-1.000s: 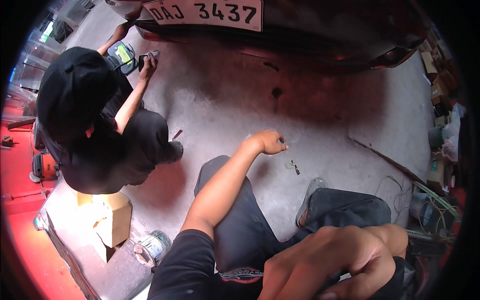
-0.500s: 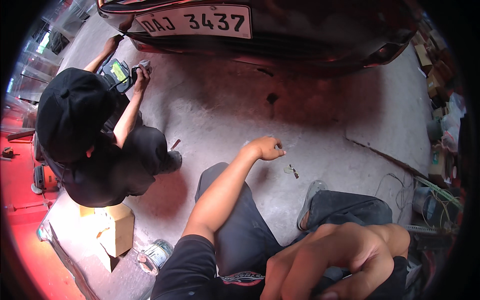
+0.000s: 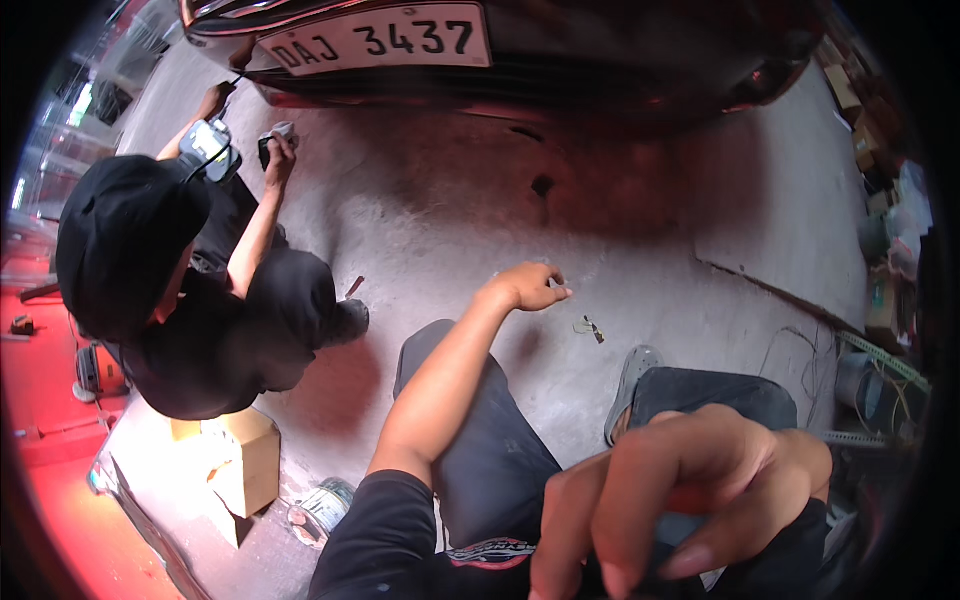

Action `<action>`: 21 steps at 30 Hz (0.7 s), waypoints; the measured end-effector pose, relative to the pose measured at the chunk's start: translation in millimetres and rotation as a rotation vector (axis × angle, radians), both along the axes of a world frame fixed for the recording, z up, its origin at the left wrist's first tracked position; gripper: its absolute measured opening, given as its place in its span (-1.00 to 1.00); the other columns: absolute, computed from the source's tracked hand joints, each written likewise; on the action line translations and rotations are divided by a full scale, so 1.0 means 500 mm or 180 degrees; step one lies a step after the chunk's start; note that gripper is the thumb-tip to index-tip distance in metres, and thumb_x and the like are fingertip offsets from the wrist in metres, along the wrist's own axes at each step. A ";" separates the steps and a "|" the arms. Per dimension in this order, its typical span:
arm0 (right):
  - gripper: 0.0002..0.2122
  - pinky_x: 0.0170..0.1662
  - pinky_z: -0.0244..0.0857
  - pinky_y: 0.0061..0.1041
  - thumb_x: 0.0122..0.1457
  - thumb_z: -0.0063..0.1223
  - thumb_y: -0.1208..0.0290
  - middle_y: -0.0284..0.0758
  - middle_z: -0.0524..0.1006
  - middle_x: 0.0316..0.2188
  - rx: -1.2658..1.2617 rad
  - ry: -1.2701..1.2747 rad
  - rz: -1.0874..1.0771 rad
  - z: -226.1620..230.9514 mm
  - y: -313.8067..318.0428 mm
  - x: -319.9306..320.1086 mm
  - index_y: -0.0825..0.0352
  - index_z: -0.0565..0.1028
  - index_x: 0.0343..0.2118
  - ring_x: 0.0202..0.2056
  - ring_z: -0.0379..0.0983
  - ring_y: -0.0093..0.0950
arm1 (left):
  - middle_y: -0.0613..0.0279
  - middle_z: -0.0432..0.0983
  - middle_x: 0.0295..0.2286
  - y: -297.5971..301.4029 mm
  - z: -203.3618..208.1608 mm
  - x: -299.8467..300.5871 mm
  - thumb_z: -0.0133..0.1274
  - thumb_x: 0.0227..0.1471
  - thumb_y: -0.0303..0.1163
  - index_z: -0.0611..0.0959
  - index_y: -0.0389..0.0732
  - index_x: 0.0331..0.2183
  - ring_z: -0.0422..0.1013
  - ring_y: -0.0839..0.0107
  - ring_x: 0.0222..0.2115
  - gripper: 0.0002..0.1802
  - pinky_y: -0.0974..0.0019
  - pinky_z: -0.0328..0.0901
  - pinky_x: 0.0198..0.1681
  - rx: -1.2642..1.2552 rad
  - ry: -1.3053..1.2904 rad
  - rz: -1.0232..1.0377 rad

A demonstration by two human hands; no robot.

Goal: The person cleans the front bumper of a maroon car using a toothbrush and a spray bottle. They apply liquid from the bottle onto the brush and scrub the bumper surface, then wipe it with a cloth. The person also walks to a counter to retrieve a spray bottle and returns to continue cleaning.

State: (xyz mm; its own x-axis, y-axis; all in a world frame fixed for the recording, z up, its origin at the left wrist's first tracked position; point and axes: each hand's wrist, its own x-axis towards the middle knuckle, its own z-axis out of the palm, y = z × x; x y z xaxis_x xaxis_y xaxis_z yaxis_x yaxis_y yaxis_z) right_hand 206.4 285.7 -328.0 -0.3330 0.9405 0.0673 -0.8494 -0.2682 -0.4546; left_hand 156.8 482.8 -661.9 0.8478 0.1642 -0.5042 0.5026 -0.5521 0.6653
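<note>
My left hand (image 3: 535, 287) hangs past my left knee (image 3: 425, 350), above the concrete floor. Its fingers are loosely bent, with a gap at the thumb and nothing seen in them. Large and close at the lower right, my right hand (image 3: 690, 490) is raised over my right leg (image 3: 715, 395). Its fingers are curled but apart, thumb away from them, and no object shows there. Nearest to my left hand, on the floor, lies a small flat, pale and dark piece (image 3: 590, 328), too small to name.
Ahead is a dark car's bumper (image 3: 620, 85). At left a crouching person in a black cap (image 3: 125, 240) works beside it with a screened device (image 3: 210, 150). A cardboard box (image 3: 250, 465), a tin can (image 3: 322, 508) and a thin reddish tool (image 3: 355, 287) are on the floor.
My right hand has shifted slightly, its thumb now further from the fingers. My left hand stays nearly still. The other person's head and device have moved a little; the view has shifted slightly.
</note>
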 end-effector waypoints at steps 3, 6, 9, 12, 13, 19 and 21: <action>-0.55 0.06 0.25 -0.42 0.07 0.26 0.29 -0.01 0.53 -0.15 0.0563 0.0305 -0.0512 -0.002 0.001 -0.019 0.61 0.47 -0.13 -0.13 0.52 -0.29 | -0.11 0.59 -0.13 0.007 0.011 -0.004 0.06 0.12 0.09 0.61 -0.23 -0.01 0.50 0.02 -0.06 -0.38 0.12 0.36 0.03 -0.0023 0.0110 0.0047; -0.61 0.04 0.28 -0.43 0.09 0.24 0.33 -0.02 0.55 -0.16 0.0820 0.0343 -0.0551 -0.017 0.008 -0.013 0.59 0.50 -0.17 -0.15 0.53 -0.30 | -0.15 0.58 -0.11 0.012 0.024 -0.010 0.06 0.11 0.11 0.60 -0.22 0.01 0.49 -0.01 -0.05 -0.36 0.11 0.35 0.04 -0.0092 0.0154 -0.0007; -0.68 0.02 0.31 -0.43 0.11 0.22 0.37 -0.03 0.56 -0.18 0.0921 0.0375 -0.0576 -0.032 0.009 -0.001 0.57 0.52 -0.21 -0.17 0.54 -0.31 | -0.17 0.57 -0.10 0.022 0.038 -0.032 0.07 0.11 0.11 0.60 -0.22 0.02 0.49 0.01 -0.03 -0.35 0.11 0.35 0.05 0.0090 0.0309 0.0143; -0.74 0.00 0.34 -0.43 0.13 0.20 0.41 -0.05 0.58 -0.20 0.0939 0.0335 -0.0708 -0.033 0.007 0.006 0.55 0.55 -0.24 -0.20 0.55 -0.32 | -0.15 0.58 -0.11 0.013 0.049 -0.023 0.06 0.12 0.10 0.60 -0.22 0.02 0.50 0.03 -0.05 -0.36 0.12 0.36 0.03 -0.0066 0.0338 0.0139; -0.76 -0.01 0.35 -0.43 0.13 0.19 0.43 -0.05 0.58 -0.20 0.0921 0.0297 -0.0756 -0.035 0.005 0.009 0.55 0.56 -0.26 -0.20 0.56 -0.33 | -0.11 0.59 -0.13 0.011 0.056 -0.019 0.07 0.13 0.07 0.60 -0.22 0.02 0.51 0.04 -0.06 -0.38 0.13 0.37 0.02 -0.0154 0.0318 0.0210; -0.86 -0.05 0.41 -0.43 0.17 0.15 0.51 -0.08 0.61 -0.24 0.0115 -0.0180 -0.1388 -0.096 -0.059 0.043 0.51 0.61 -0.33 -0.25 0.58 -0.35 | -0.12 0.61 -0.16 0.009 0.054 -0.019 0.07 0.14 0.06 0.60 -0.24 0.01 0.53 0.07 -0.10 -0.39 0.14 0.38 0.00 -0.0018 0.0133 -0.0013; -0.88 -0.06 0.43 -0.43 0.18 0.14 0.54 -0.08 0.62 -0.25 -0.0238 -0.0645 -0.1555 -0.134 -0.080 0.067 0.50 0.63 -0.35 -0.26 0.59 -0.36 | -0.12 0.61 -0.16 0.016 0.063 -0.037 0.08 0.13 0.06 0.61 -0.23 0.00 0.54 0.07 -0.11 -0.40 0.14 0.38 -0.01 0.0026 0.0179 0.0072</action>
State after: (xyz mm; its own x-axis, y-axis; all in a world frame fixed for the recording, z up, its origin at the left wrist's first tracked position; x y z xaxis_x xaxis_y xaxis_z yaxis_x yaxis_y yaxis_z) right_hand 239.7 245.5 -395.0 0.1456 0.9890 -0.0261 -0.7806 0.0987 -0.6172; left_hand 138.4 491.0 -630.5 0.8143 0.1874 -0.5494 0.5514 -0.5454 0.6312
